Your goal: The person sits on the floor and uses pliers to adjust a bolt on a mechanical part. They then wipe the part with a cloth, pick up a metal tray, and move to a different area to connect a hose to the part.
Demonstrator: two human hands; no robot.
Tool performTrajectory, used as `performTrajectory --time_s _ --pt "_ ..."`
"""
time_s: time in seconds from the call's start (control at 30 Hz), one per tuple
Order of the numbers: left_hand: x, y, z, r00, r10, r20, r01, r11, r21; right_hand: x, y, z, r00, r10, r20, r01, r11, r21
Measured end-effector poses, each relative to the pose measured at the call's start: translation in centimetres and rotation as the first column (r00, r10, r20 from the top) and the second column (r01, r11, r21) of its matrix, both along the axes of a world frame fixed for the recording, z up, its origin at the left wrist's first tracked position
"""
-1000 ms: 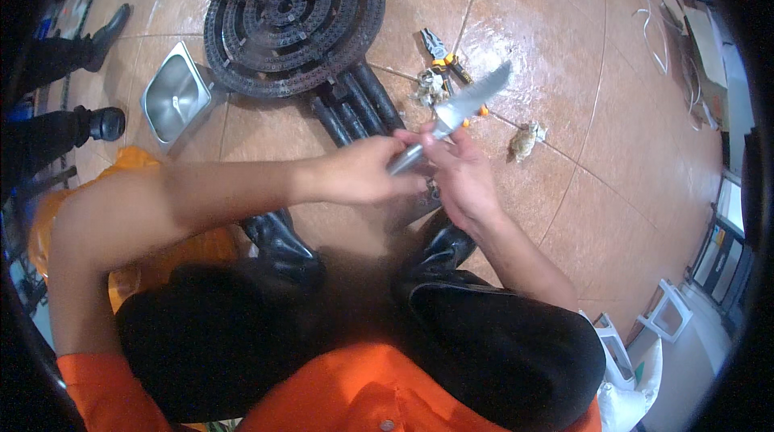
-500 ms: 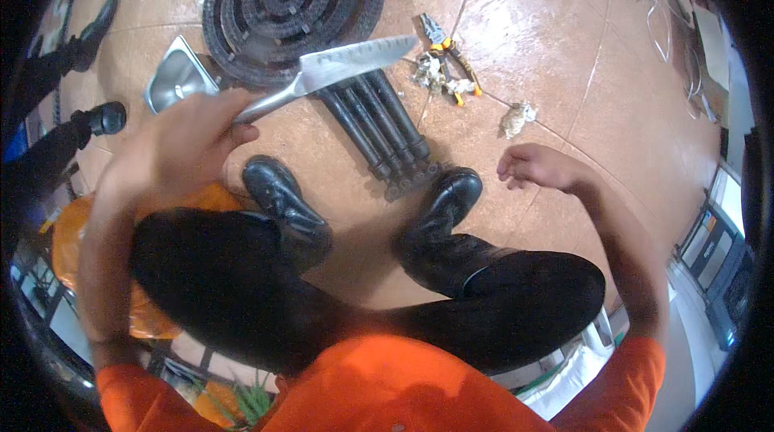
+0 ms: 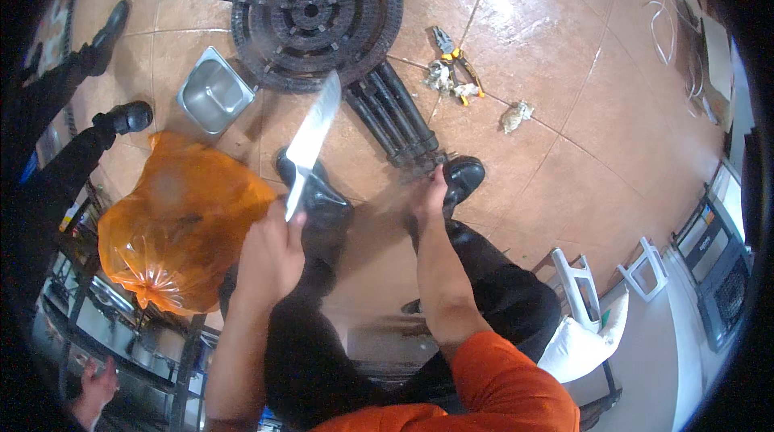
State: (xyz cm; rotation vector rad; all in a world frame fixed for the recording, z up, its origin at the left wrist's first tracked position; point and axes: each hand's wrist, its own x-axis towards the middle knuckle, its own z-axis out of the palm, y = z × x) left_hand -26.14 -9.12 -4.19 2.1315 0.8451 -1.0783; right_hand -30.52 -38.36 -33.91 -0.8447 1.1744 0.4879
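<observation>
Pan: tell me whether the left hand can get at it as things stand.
Probably not to grasp it: the left hand grips the knife and would likely have to put it down first. The pan lies uncovered, just beyond the orange bag.

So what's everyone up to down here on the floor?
Someone is holding a knife in the left hand, pointed away from the body. The right hand is down by the end of the pipes on a round black burner; whether it touches them is unclear. Pliers lie beyond, with a metal pan and an orange bag to the left.
</observation>
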Motion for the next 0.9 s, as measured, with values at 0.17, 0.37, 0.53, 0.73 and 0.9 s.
performTrajectory --time_s 0.17,0.37,0.53,0.73,0.9 --pt "-2.6 0.1 0.8 0.994 0.008 -0.107 -0.01 1.0 -0.018 1.7 0.5 1.5 0.991 0.016 -0.133 0.006 0.987 0.162" --pt "-6.7 0.1 1.1 0.989 0.126 0.078 -0.124 0.992 -0.026 1.4 0.9 9.2 0.999 0.037 0.037 -0.046 0.953 0.301" --pt "-13.7 -0.7 5.1 0.829 0.461 0.316 -0.437 0.887 -0.149 3.5 4.2 22.5 0.964 0.072 0.254 -0.129 0.968 0.216" --pt "-19.8 3.1 19.5 0.853 0.384 0.353 -0.357 0.923 -0.141 10.3 11.3 34.3 0.901 0.09 0.425 -0.142 0.986 0.092" --pt "-23.0 6.0 30.4 0.824 0.543 0.159 -0.523 0.838 -0.155 11.7 14.5 35.0 0.874 0.044 0.484 -0.107 0.989 0.104"
